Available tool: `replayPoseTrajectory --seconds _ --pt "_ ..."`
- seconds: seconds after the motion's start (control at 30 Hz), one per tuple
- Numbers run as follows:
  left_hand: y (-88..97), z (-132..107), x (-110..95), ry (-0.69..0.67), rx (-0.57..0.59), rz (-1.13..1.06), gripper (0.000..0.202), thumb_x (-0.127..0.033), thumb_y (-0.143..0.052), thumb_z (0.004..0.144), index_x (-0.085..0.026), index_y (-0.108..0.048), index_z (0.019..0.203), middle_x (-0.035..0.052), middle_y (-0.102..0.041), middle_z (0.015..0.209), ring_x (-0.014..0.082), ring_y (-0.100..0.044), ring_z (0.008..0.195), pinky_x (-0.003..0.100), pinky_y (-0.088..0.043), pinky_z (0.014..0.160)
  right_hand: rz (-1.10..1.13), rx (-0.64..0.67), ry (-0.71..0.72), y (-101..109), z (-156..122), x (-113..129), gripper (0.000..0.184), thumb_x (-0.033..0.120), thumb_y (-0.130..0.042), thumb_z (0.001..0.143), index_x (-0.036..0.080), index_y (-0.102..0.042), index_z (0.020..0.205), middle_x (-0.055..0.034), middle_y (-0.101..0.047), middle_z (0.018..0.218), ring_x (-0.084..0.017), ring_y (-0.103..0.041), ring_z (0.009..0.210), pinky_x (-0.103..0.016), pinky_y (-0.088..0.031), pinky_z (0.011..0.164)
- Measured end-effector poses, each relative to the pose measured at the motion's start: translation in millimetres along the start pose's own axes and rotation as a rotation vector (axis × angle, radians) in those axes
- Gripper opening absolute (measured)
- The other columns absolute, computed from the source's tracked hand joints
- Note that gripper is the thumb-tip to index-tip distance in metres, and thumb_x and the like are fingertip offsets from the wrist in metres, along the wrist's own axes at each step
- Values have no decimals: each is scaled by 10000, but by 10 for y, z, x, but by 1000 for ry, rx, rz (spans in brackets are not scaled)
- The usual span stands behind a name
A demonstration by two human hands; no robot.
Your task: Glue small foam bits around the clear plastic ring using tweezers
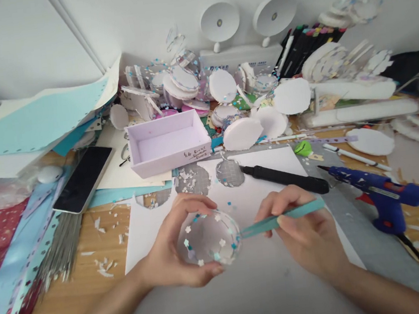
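My left hand (164,255) curls its thumb and fingers around a small round white piece (207,240). Tiny white and blue flower shapes dot a clear band along its rim. In my right hand (309,239) is a pair of turquoise tweezers (295,214), pinched between thumb and fingers. The tweezer tips point left and meet the piece's right rim; whether they grip a flower is too small to tell. Below both hands lies a white sheet (277,290) with round cut-outs along its far edge.
A black pen-shaped tool (283,176) lies beyond my right hand. At right rests a blue glue gun (380,193) with its cord. Behind stand a lilac box (170,146) and several white discs (242,133). A phone (83,179) and wire strands (62,239) are left.
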State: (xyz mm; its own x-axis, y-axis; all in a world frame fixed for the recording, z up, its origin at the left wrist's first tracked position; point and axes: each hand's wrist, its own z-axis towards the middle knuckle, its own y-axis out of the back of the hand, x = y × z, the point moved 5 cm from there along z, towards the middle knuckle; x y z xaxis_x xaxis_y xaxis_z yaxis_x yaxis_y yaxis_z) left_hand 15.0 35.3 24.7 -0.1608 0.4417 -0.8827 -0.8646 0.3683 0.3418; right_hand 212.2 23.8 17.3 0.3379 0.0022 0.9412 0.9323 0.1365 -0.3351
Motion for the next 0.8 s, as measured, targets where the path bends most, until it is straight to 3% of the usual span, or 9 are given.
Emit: replayPoseTrajectory --seconds 0.23,0.8 --pt "23 -3 -178 -225 -158 391 500 -395 -723 622 -207 -512 1036 86 -580 1013 263 -557 921 416 -426 800 -172 72 167 -102 -55 109 49 197 -575 882 235 -604 893 -34 -685 782 -131 -618 655 -253 -515 565" --pt "-1 -45 -240 -338 -196 580 534 -415 -739 570 -185 -529 1004 88 -605 954 246 -583 856 435 -457 772 -379 152 274 -168 -77 168 241 35 -543 802 238 -584 924 -36 -694 842 -146 -654 751 -262 -543 641"
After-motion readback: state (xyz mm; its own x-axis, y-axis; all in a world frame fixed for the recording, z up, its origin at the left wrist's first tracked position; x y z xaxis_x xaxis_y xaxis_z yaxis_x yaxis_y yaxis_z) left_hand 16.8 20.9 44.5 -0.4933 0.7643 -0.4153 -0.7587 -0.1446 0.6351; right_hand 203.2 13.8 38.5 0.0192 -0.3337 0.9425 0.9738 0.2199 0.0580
